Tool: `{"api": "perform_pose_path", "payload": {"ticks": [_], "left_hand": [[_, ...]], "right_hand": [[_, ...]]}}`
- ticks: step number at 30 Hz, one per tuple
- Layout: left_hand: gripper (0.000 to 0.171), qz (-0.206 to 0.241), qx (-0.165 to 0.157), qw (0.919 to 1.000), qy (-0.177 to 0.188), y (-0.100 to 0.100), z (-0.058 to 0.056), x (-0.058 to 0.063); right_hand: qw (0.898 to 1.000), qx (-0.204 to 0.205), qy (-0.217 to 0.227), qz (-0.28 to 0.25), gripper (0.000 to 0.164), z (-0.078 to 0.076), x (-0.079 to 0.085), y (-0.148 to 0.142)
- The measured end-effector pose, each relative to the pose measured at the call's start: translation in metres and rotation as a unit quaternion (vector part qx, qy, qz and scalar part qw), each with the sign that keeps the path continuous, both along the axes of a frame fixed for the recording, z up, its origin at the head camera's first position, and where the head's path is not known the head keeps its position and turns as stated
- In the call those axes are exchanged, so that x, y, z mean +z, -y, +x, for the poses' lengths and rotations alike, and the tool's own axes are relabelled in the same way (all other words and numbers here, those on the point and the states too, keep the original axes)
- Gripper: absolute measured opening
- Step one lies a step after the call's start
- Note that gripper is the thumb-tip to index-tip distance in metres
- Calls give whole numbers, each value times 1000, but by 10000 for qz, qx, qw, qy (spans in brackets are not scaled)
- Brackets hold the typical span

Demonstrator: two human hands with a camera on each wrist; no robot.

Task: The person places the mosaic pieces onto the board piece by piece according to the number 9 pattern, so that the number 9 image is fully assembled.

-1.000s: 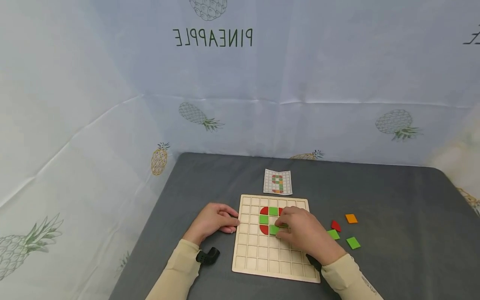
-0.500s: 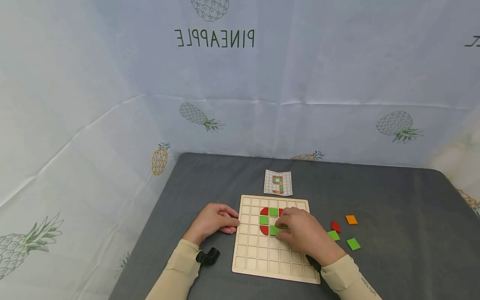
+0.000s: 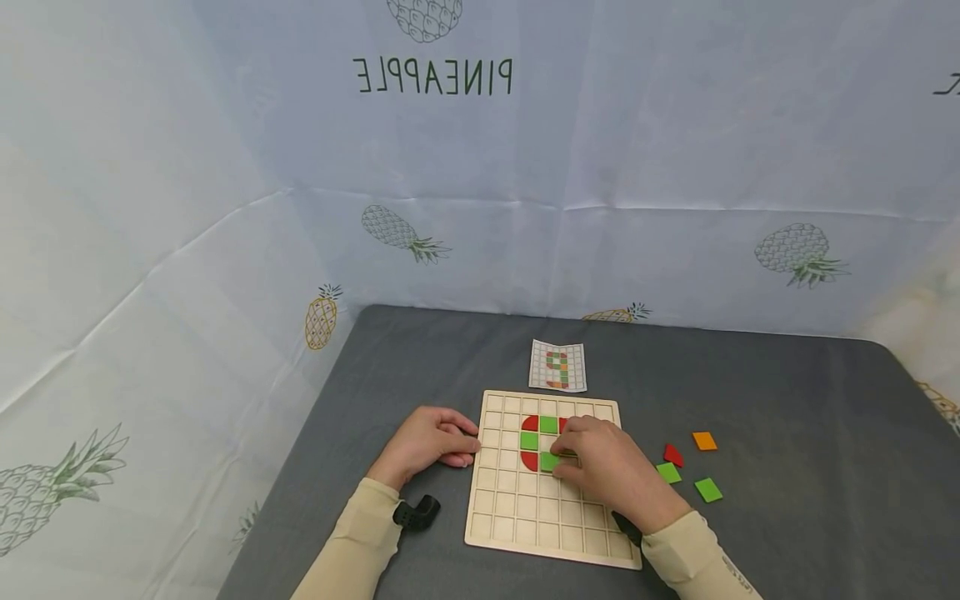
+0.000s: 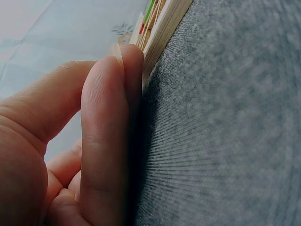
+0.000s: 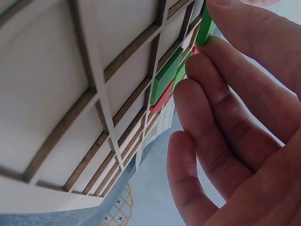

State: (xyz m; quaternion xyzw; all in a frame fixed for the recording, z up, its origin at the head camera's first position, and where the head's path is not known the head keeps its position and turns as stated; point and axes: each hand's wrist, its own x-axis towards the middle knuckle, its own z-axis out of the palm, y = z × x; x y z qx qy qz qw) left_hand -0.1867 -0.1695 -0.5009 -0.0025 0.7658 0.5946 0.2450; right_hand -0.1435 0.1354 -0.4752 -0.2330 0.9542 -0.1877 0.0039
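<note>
A pale wooden grid board [image 3: 525,508] lies flat on the dark table. Set into it are green squares [image 3: 529,441] and red rounded tiles [image 3: 529,461]. My right hand [image 3: 600,458] is over the board and partly covers these tiles. In the right wrist view, thumb and forefinger pinch a green square tile [image 5: 205,28] above the grid, its edge towards the camera. At the board's left edge, my left hand [image 3: 425,442] rests with relaxed fingers, its thumb and forefinger tips touching the edge. The left wrist view shows these fingertips [image 4: 106,89] close together beside the board's side.
Behind the board stands a small pattern card [image 3: 557,367] printed with a figure in coloured tiles. Loose on the table at the right are an orange square [image 3: 704,441], a red rounded tile [image 3: 673,455] and two green squares [image 3: 708,489]. A pineapple-printed cloth [image 3: 660,150] hangs behind.
</note>
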Motion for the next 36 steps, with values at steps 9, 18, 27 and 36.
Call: {"api": "perform_pose_path", "payload": {"ticks": [9,18,27,36], "left_hand": [[34,-18,12,10000,-53,0,-1,-2],[34,30,14,10000,-37,0,0,-1],[34,21,-49,10000,-40,-5,-2,-1],[33,-210,-12,9997,-111,-1,1,-1]], "right_hand": [[10000,21,-35,18,15,0,1,0],[10000,-30,80,38,14,0,0,2],[9999,-117,26,-15,15,2,1,-2],[9998,-136,-19,-145,12,-3,9,-18]]}}
